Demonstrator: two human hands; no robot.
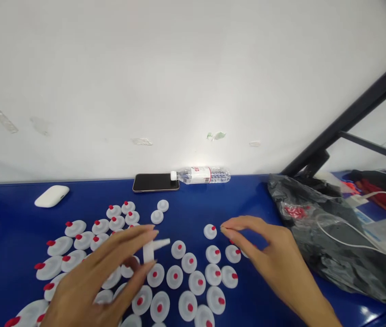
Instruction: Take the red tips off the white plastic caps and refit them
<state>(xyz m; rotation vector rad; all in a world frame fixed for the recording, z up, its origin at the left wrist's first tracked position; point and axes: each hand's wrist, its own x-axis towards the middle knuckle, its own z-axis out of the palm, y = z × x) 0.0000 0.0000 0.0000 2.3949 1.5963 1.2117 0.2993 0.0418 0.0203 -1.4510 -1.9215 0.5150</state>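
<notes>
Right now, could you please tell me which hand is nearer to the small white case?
Left. The left hand, holding a white nozzle, appears below and right of the small white case; the right hand is much farther right.

The nozzled piece (148, 253) is white, the caps (175, 275) red, the table (189, 222) blue.

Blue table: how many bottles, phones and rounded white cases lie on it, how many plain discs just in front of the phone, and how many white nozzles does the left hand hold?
Bottle: 1
Phone: 1
Rounded white case: 1
Plain discs in front of the phone: 2
White nozzle in the left hand: 1
Total: 6
</notes>
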